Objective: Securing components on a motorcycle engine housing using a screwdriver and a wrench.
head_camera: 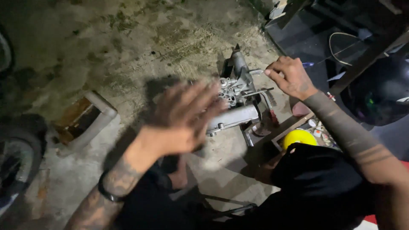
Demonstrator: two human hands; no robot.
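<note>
Left hand (183,121): blurred, fingers spread, just before the grey metal engine block (234,104).
Right hand (292,77): pinching its silvery pipe stub (257,72).
Risk: splayed fingers could snag sharp fittings.

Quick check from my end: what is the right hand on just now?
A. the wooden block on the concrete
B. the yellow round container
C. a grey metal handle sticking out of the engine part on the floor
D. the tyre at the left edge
C: the right hand is closed around a grey metal handle at the engine part; the yellow container lies nearer the person, untouched.
</note>
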